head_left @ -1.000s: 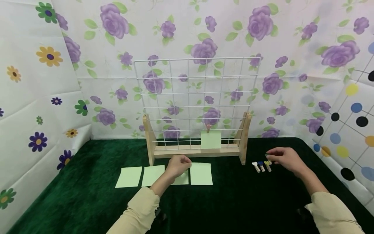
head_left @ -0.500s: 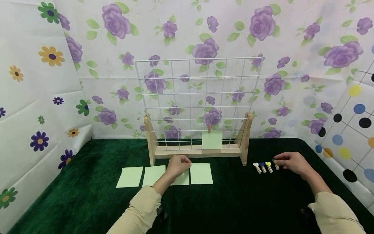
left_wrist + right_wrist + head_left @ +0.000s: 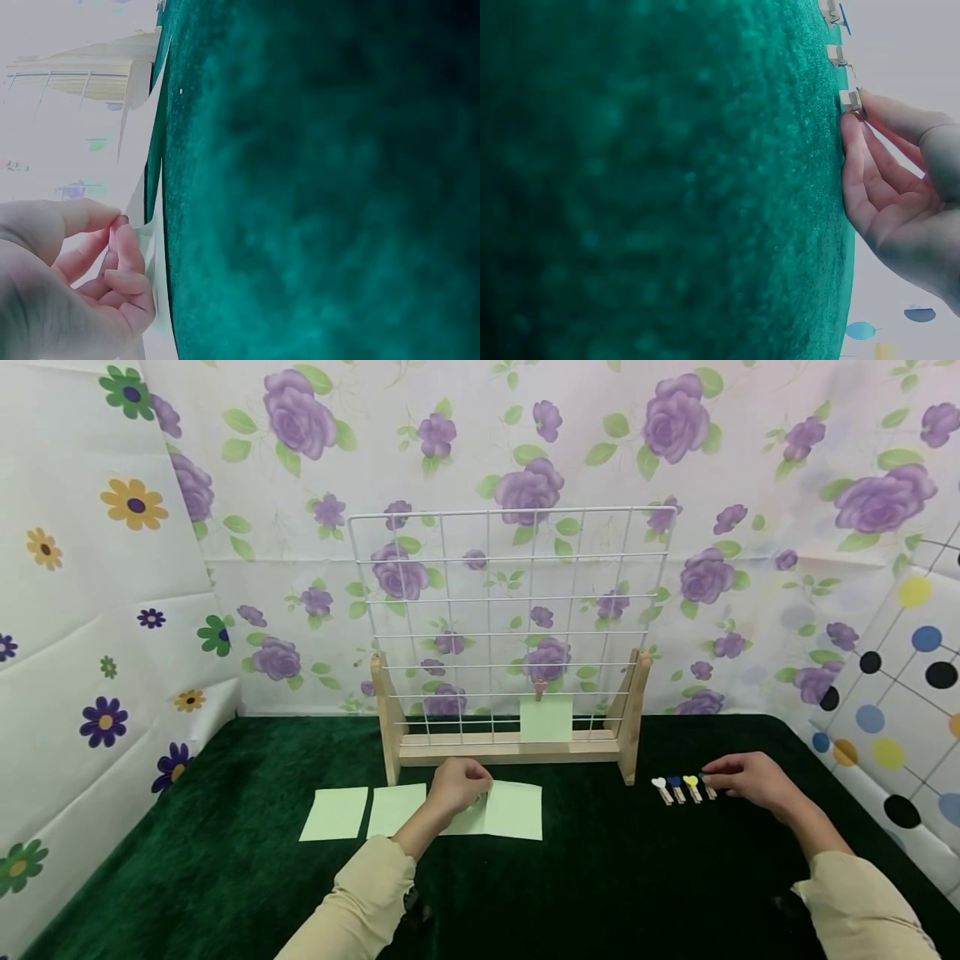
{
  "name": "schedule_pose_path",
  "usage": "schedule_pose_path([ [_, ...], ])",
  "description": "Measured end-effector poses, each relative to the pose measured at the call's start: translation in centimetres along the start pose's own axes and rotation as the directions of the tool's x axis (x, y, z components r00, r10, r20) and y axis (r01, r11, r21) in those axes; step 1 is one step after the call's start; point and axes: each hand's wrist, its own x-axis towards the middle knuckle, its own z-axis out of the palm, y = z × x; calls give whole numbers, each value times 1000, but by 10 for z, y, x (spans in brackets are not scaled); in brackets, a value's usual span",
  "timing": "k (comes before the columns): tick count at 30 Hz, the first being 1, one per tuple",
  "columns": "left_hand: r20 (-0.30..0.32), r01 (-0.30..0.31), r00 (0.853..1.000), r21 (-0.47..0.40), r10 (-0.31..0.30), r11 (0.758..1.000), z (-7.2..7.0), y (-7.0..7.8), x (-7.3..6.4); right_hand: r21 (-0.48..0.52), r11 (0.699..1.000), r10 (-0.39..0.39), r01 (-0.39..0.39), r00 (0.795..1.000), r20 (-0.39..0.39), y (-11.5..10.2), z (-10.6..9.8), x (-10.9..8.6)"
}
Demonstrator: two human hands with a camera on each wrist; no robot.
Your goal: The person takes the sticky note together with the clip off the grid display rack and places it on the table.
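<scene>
My left hand (image 3: 454,790) pinches the left edge of the rightmost pale green paper square (image 3: 514,812), whose pinched edge is raised. Under that hand lies another paper square (image 3: 467,822), partly hidden. In the left wrist view, thumb and fingertips (image 3: 121,220) meet at the paper edge. At the right, my right hand (image 3: 752,778) pinches a small wooden clothespin (image 3: 850,101) low at the cloth; its head is mostly hidden by the fingers. Three more clothespins lie left of it, with a white heart (image 3: 658,783), a blue one (image 3: 674,782) and a yellow one (image 3: 691,782).
A white wire grid (image 3: 487,600) on a wooden stand (image 3: 510,748) rises behind the papers. One paper square (image 3: 546,720) hangs there from a reddish clothespin (image 3: 539,690). Two more squares (image 3: 334,814) (image 3: 395,808) lie at left on the green cloth (image 3: 570,893).
My right hand has moved slightly right with the clothespin, apart from the other three. The rightmost paper has shifted a little left and tilted, its left edge now lifted in my left hand.
</scene>
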Motion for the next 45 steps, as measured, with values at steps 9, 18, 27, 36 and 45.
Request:
schedule_pose_path([
  [9,10,39,999,-38,-38,999,1,-1,-1,-11,1000,4,-4,1000,6,-1,0,-1],
  [18,-1,40,999,-30,-40,999,2,-2,0,-12,1000,-1,1,1000,8,-3,-2,-2],
  [27,15,30,999,-18,-30,999,2,-1,-3,-3,1000,-7,7,1000,17,-4,-2,-2],
  [36,18,-14,1000,23,14,1000,-1,1,-6,-18,1000,-19,19,1000,-14,-3,-3,-1],
  [45,31,-149,988,-14,150,989,-7,6,-11,-15,998,-69,68,994,-80,-16,0,-3],
])
